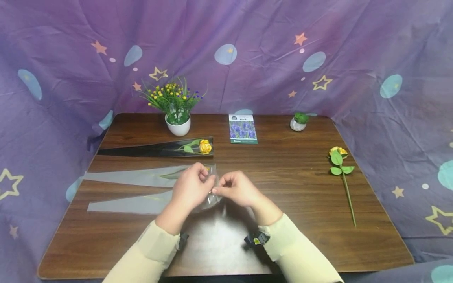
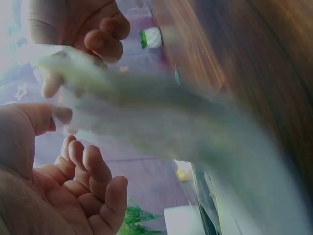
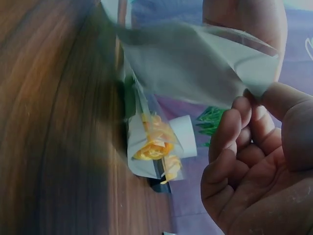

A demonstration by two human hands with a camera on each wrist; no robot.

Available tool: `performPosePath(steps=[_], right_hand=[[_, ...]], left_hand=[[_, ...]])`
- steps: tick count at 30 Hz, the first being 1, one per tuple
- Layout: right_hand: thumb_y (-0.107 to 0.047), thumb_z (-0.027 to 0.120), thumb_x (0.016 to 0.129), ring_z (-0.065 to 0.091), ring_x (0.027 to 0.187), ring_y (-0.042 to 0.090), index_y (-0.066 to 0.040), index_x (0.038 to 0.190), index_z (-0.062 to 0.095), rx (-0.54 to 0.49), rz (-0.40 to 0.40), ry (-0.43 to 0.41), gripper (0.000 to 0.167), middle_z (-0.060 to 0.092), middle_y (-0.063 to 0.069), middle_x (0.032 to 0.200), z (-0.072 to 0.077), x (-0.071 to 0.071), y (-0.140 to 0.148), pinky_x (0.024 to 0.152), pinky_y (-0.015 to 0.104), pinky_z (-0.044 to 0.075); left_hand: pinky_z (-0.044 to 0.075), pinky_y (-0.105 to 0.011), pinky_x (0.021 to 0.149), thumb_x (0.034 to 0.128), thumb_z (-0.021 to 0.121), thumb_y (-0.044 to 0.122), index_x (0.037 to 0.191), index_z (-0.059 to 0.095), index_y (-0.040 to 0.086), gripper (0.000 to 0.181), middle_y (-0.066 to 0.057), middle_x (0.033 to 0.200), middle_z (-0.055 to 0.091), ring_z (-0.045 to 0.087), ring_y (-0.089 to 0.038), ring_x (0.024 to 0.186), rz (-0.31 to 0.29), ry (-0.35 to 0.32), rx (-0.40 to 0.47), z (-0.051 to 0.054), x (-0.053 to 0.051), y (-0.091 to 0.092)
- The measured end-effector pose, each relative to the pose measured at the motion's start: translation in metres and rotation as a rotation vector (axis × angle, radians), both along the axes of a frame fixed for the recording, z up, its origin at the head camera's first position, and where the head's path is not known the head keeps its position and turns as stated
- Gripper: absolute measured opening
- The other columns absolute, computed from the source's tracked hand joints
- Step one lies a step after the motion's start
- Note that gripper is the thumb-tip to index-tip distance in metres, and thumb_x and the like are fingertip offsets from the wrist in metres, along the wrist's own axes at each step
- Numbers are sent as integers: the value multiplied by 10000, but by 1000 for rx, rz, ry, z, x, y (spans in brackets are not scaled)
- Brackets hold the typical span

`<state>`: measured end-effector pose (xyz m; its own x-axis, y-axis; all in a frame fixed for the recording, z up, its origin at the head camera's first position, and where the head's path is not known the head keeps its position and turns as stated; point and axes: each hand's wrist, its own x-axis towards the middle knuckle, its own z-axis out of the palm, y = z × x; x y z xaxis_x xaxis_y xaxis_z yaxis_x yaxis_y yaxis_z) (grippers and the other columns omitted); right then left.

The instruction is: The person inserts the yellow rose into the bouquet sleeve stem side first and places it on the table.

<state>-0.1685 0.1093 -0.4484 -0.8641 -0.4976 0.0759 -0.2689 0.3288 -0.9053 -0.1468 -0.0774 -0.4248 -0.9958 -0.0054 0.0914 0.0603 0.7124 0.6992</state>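
A pale translucent flower sleeve [image 1: 129, 203] lies nearest the table's front, its wide right end lifted. My left hand [image 1: 192, 186] pinches the rim of that end between thumb and finger. Opposite it, my right hand [image 1: 240, 189] pinches the rim too, as the right wrist view shows at the thumb tip [image 3: 266, 94]. In the left wrist view the raised sleeve [image 2: 146, 107] is blurred. Just behind lies a second pale sleeve [image 1: 124, 177] with a yellow rose [image 3: 154, 142] in it, partly covered by my left hand in the head view.
A black-backed sleeve [image 1: 141, 149] with a yellow rose [image 1: 205, 146] lies farther back. On the right rests a loose yellow rose [image 1: 346, 184]. Along the back stand a potted flower plant [image 1: 178, 125], a picture card [image 1: 243, 129] and a small succulent [image 1: 298, 124].
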Motion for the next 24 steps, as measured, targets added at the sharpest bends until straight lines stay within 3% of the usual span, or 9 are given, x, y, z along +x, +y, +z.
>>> performPosePath(steps=[3,7,14,20,24], right_hand=[[-60,772,935,555,563,122,10,768,671,-12,-40,-33,207,616,-17,631,-1,-2,1,528,220,459],[-65,710,976,578,529,139,-20,766,632,-1,-112,-85,229,609,8,593,-5,-4,4,514,233,473],[-43,677,952,542,472,105,-79,719,579,34,-161,-80,256,570,-26,539,-12,-4,5,454,222,423],[5,655,910,546,461,78,-48,735,596,13,-167,-58,192,571,-57,550,-12,1,-1,452,208,427],[25,637,924,540,464,92,-28,753,593,-58,-140,-86,185,556,-66,542,-15,5,-7,447,194,407]], left_hand=[[551,-438,720,909,747,242,953,657,124,155,-30,894,721,679,-230,805,2,-5,-1,0,-2,-4],[536,-422,704,882,715,214,948,660,126,123,-13,842,693,652,-216,763,-32,-64,-25,2,-2,-10],[502,-377,648,921,736,382,982,666,149,251,12,787,669,602,-184,686,-137,-225,-119,3,-4,-11],[504,-377,651,892,727,650,1027,680,144,526,-64,984,723,628,-216,768,-95,-225,-138,6,-5,-2],[514,-387,654,896,744,530,1002,684,149,399,-53,987,730,638,-218,789,-95,-215,-154,8,-5,-1]])
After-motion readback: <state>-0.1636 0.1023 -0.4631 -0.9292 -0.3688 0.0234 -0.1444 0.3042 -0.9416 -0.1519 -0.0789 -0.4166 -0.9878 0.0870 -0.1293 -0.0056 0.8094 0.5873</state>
